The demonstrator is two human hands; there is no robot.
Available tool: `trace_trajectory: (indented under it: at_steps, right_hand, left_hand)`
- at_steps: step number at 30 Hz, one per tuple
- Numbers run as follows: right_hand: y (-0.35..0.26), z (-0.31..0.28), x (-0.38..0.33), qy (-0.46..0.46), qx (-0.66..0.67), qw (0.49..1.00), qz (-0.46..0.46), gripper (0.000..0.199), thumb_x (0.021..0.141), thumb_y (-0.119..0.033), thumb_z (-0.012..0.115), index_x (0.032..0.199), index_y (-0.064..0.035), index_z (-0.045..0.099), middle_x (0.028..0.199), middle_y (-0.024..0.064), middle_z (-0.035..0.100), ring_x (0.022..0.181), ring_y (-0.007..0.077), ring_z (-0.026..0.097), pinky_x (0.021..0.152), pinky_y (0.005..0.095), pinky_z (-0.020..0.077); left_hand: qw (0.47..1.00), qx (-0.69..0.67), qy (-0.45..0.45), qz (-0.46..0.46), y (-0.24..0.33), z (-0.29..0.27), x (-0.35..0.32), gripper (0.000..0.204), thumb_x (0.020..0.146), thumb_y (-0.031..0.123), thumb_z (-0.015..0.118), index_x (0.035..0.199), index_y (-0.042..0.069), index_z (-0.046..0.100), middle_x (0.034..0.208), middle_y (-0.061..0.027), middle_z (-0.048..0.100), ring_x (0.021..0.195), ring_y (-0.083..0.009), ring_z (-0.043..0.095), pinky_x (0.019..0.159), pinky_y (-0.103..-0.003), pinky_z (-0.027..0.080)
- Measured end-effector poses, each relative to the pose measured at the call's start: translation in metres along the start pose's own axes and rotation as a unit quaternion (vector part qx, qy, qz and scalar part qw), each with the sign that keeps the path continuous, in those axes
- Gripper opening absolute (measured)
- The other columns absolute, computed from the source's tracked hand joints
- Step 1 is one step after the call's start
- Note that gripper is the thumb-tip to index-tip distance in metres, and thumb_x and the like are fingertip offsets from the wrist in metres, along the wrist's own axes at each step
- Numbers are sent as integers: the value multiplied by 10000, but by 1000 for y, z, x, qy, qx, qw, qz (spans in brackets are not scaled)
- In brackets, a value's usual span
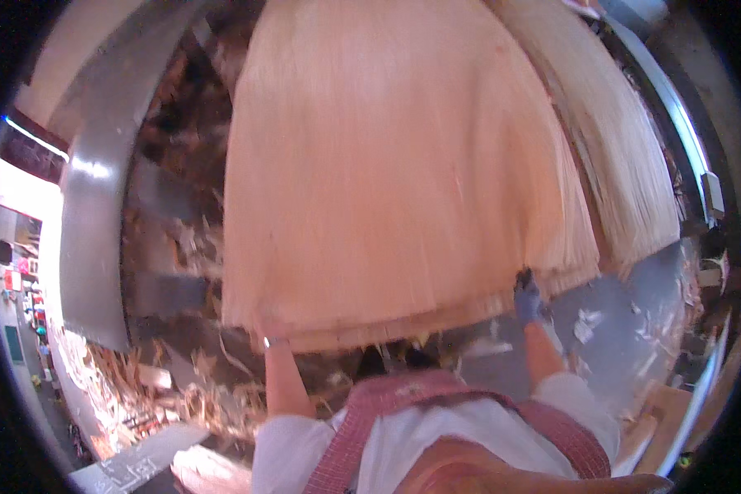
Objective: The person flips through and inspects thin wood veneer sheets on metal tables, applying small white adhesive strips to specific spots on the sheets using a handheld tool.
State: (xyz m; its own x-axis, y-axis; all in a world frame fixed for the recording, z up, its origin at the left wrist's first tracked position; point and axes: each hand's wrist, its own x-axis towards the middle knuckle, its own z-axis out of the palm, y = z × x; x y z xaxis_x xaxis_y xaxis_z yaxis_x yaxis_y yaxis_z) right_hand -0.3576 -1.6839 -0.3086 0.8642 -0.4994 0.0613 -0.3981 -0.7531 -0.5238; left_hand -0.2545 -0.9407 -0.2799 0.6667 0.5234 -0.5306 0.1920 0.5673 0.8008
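Flat grey board (pixel 132 461) with unreadable white marks, left hand (pixel 269 323) at near left corner, grey-gloved right hand (pixel 528 301) touching near edge of wide pale-brown wood-veneer sheets (pixel 370 189), both hands' finger opening and grip I cannot tell, paler veneer stack (pixel 626 148) beside right edge

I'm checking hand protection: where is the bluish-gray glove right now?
In the head view, right of center, the bluish-gray glove is on the right hand, at the near edge of the large wood sheet.
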Motion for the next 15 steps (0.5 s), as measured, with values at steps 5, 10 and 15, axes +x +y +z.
trace_trajectory:
  at_steps: [5,10,15]
  right_hand:
    - [-29,-13,5,-88,-45,991,87,441,999,-287,482,1362,-38,500,1319,194,573,1195,331,569,962,402,460]
    - [-64,15,2,-86,-23,983,161,468,992,-352,490,1330,-31,529,1330,208,560,1210,355,553,977,426,443]
    - [-53,25,-20,-86,57,978,179,479,991,-345,491,1339,-16,510,1308,209,576,1184,358,569,957,422,457]
  left_hand:
    - [983,-77,158,-59,-17,2,-16,330,923,435,576,948,107,553,769,-20,513,639,-148,483,498,-300,411]
    - [980,94,152,-90,-4,-26,-2,247,909,342,642,908,103,578,711,5,558,547,-125,501,439,-265,382]
    - [955,137,247,-95,-20,-29,-11,163,892,254,682,831,136,587,702,16,566,559,-104,516,432,-265,366]
